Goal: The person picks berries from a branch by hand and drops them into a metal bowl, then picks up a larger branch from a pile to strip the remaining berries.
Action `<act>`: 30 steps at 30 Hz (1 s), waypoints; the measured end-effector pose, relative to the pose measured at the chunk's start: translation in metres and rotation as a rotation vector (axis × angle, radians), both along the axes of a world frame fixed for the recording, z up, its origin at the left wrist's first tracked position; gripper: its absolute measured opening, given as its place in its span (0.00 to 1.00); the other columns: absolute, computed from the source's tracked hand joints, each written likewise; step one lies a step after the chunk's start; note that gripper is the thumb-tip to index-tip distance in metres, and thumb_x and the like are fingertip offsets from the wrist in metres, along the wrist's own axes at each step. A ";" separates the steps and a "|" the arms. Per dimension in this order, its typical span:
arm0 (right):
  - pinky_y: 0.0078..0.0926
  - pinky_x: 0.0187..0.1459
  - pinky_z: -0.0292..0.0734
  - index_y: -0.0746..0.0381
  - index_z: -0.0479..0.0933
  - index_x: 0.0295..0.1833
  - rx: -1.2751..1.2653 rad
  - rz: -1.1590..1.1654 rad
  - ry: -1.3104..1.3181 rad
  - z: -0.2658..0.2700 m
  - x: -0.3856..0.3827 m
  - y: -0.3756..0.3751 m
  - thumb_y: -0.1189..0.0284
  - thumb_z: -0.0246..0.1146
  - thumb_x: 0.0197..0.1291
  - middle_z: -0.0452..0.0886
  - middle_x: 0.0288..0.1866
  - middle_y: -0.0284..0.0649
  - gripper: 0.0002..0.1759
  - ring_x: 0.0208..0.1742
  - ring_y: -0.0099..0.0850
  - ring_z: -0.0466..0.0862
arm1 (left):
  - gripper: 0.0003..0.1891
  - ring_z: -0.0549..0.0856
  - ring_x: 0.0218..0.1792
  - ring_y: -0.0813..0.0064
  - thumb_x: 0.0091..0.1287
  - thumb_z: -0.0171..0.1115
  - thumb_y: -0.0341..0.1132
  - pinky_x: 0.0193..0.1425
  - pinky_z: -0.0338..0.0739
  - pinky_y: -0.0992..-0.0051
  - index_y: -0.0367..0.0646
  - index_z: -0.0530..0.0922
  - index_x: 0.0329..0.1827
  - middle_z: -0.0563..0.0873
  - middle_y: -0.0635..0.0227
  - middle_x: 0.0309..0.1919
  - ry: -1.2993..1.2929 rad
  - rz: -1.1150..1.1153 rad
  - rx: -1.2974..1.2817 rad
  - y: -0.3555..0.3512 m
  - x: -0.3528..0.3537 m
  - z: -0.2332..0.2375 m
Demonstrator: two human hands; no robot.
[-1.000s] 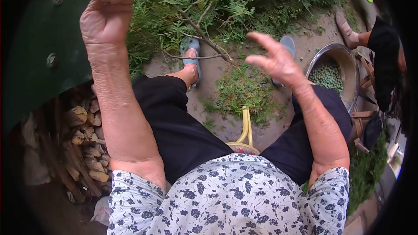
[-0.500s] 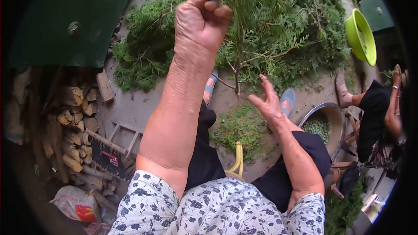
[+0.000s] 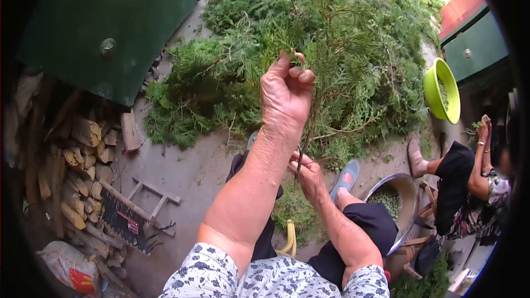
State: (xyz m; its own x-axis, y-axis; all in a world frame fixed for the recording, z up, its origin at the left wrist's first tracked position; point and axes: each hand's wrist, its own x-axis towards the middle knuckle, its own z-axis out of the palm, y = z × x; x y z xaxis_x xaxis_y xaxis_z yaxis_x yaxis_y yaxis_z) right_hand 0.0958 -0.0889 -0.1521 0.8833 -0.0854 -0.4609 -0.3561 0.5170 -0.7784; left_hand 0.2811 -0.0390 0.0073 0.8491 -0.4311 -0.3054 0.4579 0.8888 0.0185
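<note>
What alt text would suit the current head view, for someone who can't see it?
A person's right hand grips the stem of a leafy branch while their left hand pinches a green sprig. Beyond lies a large heap of greenery; at right are a metal basin, a lime-green bowl and another person.

Blocked ahead of the left hand's (image 3: pixel 288 96) grip by heaped greenery (image 3: pixel 221 63); screened on its right by the held branch (image 3: pixel 312 127). Passable leftward and nearer over bare ground (image 3: pixel 165 168), up to the wooden frame (image 3: pixel 156 189). Obstructed right of the right hand's (image 3: pixel 309 179) grip by knee (image 3: pixel 381 218) and basin (image 3: pixel 408 207).
</note>
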 end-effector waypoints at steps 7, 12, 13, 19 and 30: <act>0.28 0.35 0.81 0.60 0.74 0.46 0.168 -0.205 0.053 0.060 -0.015 -0.002 0.51 0.56 0.62 0.77 0.50 0.41 0.21 0.46 0.35 0.81 | 0.04 0.73 0.21 0.81 0.62 0.59 0.32 0.26 0.70 0.78 0.46 0.72 0.32 0.77 0.71 0.24 -0.136 0.211 0.128 -0.007 -0.004 0.005; 0.14 0.24 0.74 0.60 0.70 0.57 -0.186 -0.187 0.134 0.129 -0.037 -0.012 0.54 0.54 0.65 0.78 0.38 0.36 0.24 0.28 0.19 0.77 | 0.02 0.75 0.17 0.85 0.61 0.60 0.32 0.16 0.71 0.83 0.46 0.75 0.31 0.78 0.73 0.20 -0.121 0.279 0.246 -0.005 -0.007 0.021; 0.19 0.24 0.78 0.62 0.70 0.58 -0.091 -0.184 0.169 0.139 -0.039 -0.016 0.54 0.53 0.66 0.78 0.38 0.38 0.25 0.30 0.22 0.81 | 0.02 0.75 0.16 0.86 0.61 0.60 0.32 0.14 0.70 0.84 0.45 0.76 0.32 0.79 0.73 0.20 -0.127 0.315 0.250 -0.008 -0.008 0.022; 0.18 0.28 0.76 0.67 0.68 0.59 -0.229 -0.122 0.030 0.158 -0.065 -0.005 0.62 0.55 0.66 0.79 0.45 0.43 0.23 0.33 0.25 0.80 | 0.06 0.74 0.13 0.84 0.66 0.56 0.33 0.13 0.68 0.84 0.43 0.75 0.30 0.78 0.73 0.18 -0.210 0.444 0.245 -0.007 -0.016 0.020; 0.09 0.21 0.62 0.59 0.77 0.52 -0.751 -0.689 -0.216 0.209 -0.003 -0.153 0.69 0.56 0.65 0.74 0.30 0.27 0.12 0.24 0.13 0.71 | 0.19 0.84 0.30 0.74 0.67 0.57 0.40 0.29 0.81 0.78 0.34 0.72 0.52 0.82 0.55 0.42 -0.486 0.379 0.818 0.107 -0.087 0.006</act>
